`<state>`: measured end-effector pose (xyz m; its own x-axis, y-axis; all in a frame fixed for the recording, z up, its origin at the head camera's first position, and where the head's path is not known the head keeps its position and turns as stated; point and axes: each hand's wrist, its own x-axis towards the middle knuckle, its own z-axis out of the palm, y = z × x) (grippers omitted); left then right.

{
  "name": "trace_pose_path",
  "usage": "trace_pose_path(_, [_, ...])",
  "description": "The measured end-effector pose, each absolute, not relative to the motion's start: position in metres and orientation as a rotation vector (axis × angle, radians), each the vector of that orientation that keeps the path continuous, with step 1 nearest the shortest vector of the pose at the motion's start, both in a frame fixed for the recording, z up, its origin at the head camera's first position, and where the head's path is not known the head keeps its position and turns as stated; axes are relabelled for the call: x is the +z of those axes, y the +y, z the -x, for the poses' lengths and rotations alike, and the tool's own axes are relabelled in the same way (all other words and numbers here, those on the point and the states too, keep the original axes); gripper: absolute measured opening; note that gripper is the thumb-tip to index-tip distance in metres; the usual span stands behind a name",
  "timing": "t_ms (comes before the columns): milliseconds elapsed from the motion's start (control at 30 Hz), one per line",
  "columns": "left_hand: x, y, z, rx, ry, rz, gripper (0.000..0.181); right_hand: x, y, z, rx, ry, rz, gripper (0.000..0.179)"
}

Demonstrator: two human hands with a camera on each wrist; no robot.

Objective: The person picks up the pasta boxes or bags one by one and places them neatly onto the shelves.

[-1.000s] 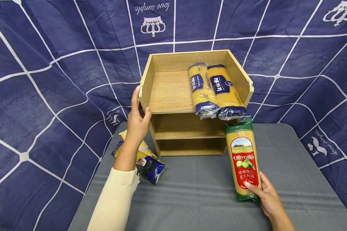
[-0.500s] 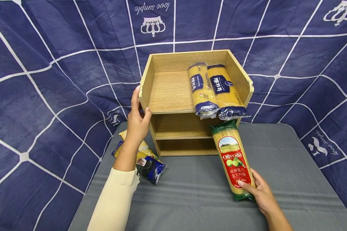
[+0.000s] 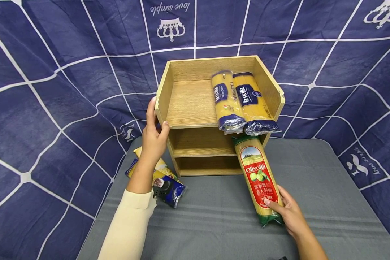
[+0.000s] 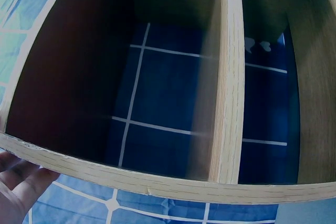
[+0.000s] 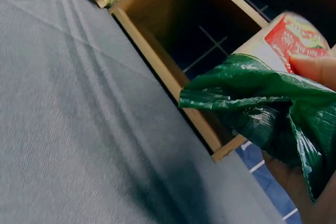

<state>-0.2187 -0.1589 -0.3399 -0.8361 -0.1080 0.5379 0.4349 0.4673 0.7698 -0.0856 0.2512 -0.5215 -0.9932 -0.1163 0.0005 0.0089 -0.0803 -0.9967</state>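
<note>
My right hand grips the lower end of a spaghetti pack with a red label and green ends. The pack slants up and left, its far end at the middle opening of a wooden shelf, below the top board. In the right wrist view its crumpled green end is close to the camera. My left hand holds the shelf's left side panel, thumb at the front edge and fingers along the outside. Two blue-and-yellow spaghetti packs, one left and one right, lie on the top board.
On the grey table, a blue-ended pasta pack and a yellow pack lie left of the shelf, partly behind my left arm. A blue white-lined cloth hangs behind and along the sides.
My right hand has moved left with the spaghetti pack, which now tilts further left and reaches in front of the shelf's middle opening. The left hand stays on the side panel.
</note>
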Motion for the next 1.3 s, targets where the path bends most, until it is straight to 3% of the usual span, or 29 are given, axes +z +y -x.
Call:
trace_pose_path(867, [-0.342,-0.159,0.216,-1.372,-2.204,0.265,0.076,-0.484,0.216,0.088,-2.402,1.846,0.142,0.054])
trace_pose_path(1300, [-0.341,-0.158,0.218,-1.356,-2.183,0.267,0.075,-0.470,0.204,0.100,-2.488,1.688,0.089,0.041])
